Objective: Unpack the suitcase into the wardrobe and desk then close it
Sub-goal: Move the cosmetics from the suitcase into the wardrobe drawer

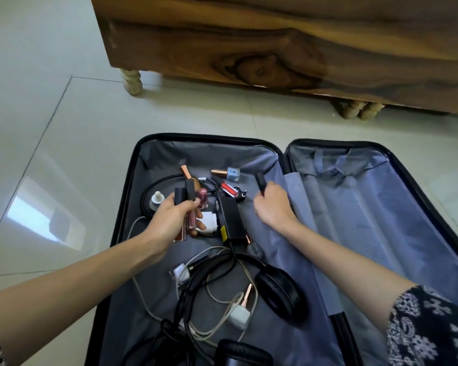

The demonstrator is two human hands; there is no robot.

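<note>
One wooden cabinet [275, 48] stands behind one suitcase [368, 207], which lies open on the tiled floor, its two halves flat. Inside are one pair of black headphones [278, 291] and one black power adapter [230, 220]. The left hand [169, 220] grips several cosmetic tubes [191, 196]; the right hand [273, 204] pinches one small black tube [260, 180].
</note>
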